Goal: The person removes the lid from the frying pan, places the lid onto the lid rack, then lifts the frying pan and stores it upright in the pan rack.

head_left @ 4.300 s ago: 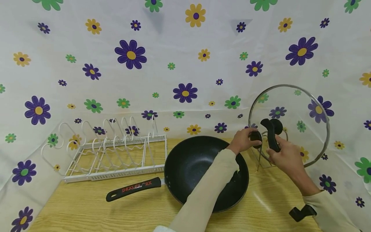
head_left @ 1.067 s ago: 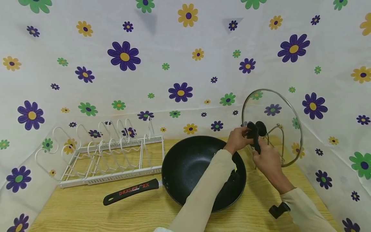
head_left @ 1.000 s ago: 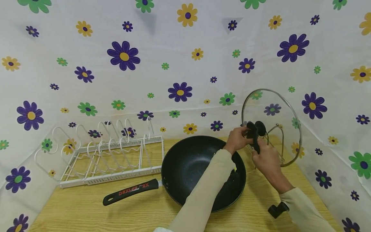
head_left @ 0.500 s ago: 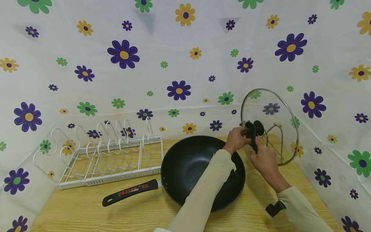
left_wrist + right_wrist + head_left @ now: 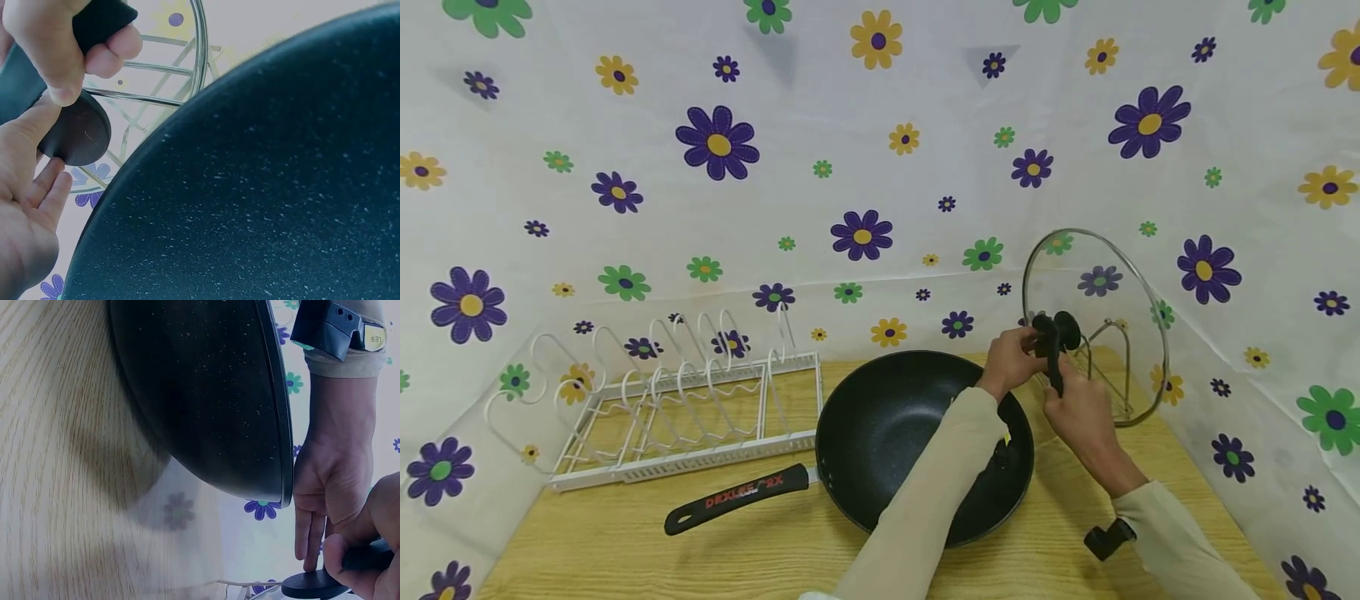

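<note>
A large clear glass lid (image 5: 1105, 258) with a metal rim stands upright at the back right, at a wire stand (image 5: 1127, 358). My right hand (image 5: 1084, 410) grips the lid's black handle (image 5: 1054, 360) from the front. My left hand (image 5: 1011, 360) is just left of it; in the left wrist view its thumb and fingers pinch a round black disc (image 5: 78, 130) beside the wires. Whether disc and stand are joined is hard to tell. Below my left forearm sits a black wok (image 5: 887, 417), its long handle (image 5: 737, 498) pointing left.
An extendable white dish rack (image 5: 722, 454) with tall wire loops stands at the back left. Everything rests on a wood-grain table (image 5: 610, 542). A white sheet (image 5: 820, 92) printed with flowers encloses the back and sides.
Compared with over four seconds ago, the lid and my right hand have moved left and closer to my left hand and the stand. During the last second both hands hold almost still.
</note>
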`<act>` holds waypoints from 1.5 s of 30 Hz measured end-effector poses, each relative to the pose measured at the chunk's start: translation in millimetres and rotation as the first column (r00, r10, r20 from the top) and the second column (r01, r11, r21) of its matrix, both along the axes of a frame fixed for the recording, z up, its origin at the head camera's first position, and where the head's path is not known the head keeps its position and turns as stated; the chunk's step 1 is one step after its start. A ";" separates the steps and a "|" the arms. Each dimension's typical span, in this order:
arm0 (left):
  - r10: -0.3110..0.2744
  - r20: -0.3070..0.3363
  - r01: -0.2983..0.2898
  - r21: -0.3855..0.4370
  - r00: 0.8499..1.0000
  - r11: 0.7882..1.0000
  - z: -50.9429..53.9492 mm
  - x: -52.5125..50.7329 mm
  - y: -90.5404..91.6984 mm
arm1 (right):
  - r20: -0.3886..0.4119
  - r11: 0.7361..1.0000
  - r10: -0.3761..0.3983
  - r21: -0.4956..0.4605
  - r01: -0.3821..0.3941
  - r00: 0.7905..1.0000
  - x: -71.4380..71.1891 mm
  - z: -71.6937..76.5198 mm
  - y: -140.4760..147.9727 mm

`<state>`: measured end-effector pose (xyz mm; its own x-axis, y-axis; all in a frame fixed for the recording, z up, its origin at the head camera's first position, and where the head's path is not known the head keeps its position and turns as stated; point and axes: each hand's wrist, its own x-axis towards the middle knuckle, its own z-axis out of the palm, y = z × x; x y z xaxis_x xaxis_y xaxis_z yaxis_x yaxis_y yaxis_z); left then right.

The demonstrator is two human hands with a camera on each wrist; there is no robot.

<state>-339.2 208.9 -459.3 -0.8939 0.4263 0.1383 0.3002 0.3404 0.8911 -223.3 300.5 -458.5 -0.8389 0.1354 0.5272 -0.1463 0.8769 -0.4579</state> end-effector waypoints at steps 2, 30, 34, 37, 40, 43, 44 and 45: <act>-0.003 0.009 0.003 0.010 1.000 1.000 0.4 0.6 -0.9 | 0.008 1.000 -0.001 -0.006 0.001 1.000 -0.1 0.2 -1.0; -0.146 -0.043 0.132 -0.232 0.988 0.964 14.2 -2.9 -59.9 | 0.158 0.999 -0.028 0.050 0.020 0.987 17.3 18.0 -1.3; -0.163 -0.062 0.142 -0.257 0.985 0.956 19.6 -4.2 -70.4 | 0.182 0.997 -0.028 0.081 0.013 0.983 21.5 24.1 0.8; -0.185 -0.080 0.157 -0.269 0.980 0.950 24.2 -3.8 -78.1 | 0.209 0.993 -0.046 0.120 0.021 0.977 25.1 28.4 1.1; -0.212 -0.100 0.176 -0.290 0.972 0.941 28.4 -2.1 -86.4 | 0.251 0.986 -0.069 0.162 0.029 0.965 30.2 35.2 0.0; -0.241 -0.132 0.188 -0.326 0.962 0.926 31.7 -0.2 -96.3 | 0.237 0.978 -0.093 0.206 0.043 0.967 36.1 43.8 -0.8; -0.249 -0.140 0.191 -0.334 0.958 0.923 32.9 0.5 -100.1 | 0.216 0.975 -0.095 0.217 0.047 0.972 37.9 46.6 -0.7; -0.258 -0.150 0.196 -0.338 0.954 0.921 34.2 1.2 -104.1 | 0.192 0.972 -0.096 0.230 0.051 0.977 39.5 49.5 -0.5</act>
<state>-338.0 104.8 -425.1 -0.7386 0.6636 0.1187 0.5540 0.4973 0.6677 -183.8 300.0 -409.1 -0.9223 0.0994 0.3735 -0.0027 0.9646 -0.2635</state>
